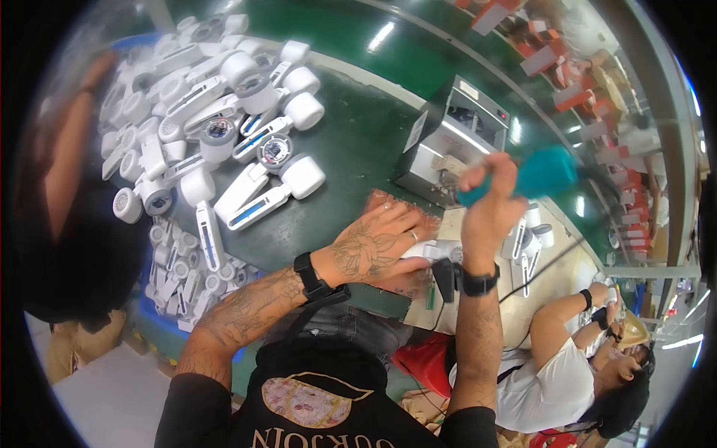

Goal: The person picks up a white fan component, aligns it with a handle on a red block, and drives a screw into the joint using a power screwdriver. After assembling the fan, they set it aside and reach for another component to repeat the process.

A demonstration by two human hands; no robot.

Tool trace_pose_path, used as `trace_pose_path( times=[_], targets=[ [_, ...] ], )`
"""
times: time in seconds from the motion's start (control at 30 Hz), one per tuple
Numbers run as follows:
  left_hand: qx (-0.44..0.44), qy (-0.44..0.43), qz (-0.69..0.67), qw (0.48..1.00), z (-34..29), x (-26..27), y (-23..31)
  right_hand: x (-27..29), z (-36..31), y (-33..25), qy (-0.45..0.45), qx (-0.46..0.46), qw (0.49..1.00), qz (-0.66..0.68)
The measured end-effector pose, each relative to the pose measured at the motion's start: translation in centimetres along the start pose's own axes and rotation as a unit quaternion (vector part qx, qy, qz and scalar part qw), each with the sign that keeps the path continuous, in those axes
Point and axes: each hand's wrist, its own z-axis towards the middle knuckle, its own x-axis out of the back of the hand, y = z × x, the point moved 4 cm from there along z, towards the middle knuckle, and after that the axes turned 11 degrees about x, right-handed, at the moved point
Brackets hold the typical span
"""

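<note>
Head view, seen from above a green bench.

Left hand: laid flat, fingers spread, pressing down on a white part at the bench's near edge; ring on one finger, black watch on the wrist.

Right hand: raised just beside and above the left, fingers curled tight around the grip of a teal power tool; tool body angled up and to the right, its tip hidden behind the fist. Black band on that wrist.

White part: under the left palm, only its right end showing, directly below the right fist. Whether tool and part touch cannot be told.

Behind the hands: grey metal machine standing on the bench. Far left: large heap of white housings with round heads and blue-striped handles, some spilling toward a blue bin below the bench edge.

Left margin: another person's arm, blurred. Lower right: a seated person in a white shirt, hands well apart from the working pair.
</note>
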Motion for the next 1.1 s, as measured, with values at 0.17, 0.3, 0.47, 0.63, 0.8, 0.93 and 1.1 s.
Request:
trace_pose_path(
  times=[0.17, 0.3, 0.47, 0.63, 0.8, 0.93, 1.1],
  targets=[
    [-0.01, 0.005, -0.001, 1.0, 0.2, -0.2, 0.2, 2.9, -3.8, -2.4, -0.006, 0.011, 0.999, 0.034],
    [-0.004, -0.004, 0.006, 1.0, 0.2, -0.2, 0.0, 3.1, -4.9, -2.6, -0.028, 0.031, 0.998, 0.043],
    [-0.005, 0.006, 0.001, 1.0, 0.1, -0.4, 0.0, 3.5, -5.1, -2.2, -0.023, 0.04, 0.998, 0.039],
    [-0.007, 0.001, 0.01, 1.0, 0.2, -0.3, 0.2, 3.1, -5.6, -1.4, -0.02, 0.028, 0.999, 0.035],
    [0.0, -0.016, 0.013, 1.0, 0.2, -0.5, 0.2, 2.7, -5.5, -1.1, -0.039, 0.013, 0.997, 0.065],
    [-0.005, -0.004, 0.021, 1.0, 0.3, -0.3, 0.1, 2.7, -5.7, -1.0, -0.033, 0.011, 0.998, 0.061],
    [-0.006, 0.011, 0.027, 1.0, 0.2, 0.0, 0.1, 2.5, -3.9, -1.4, -0.022, -0.035, 0.999, 0.008]
  ],
)
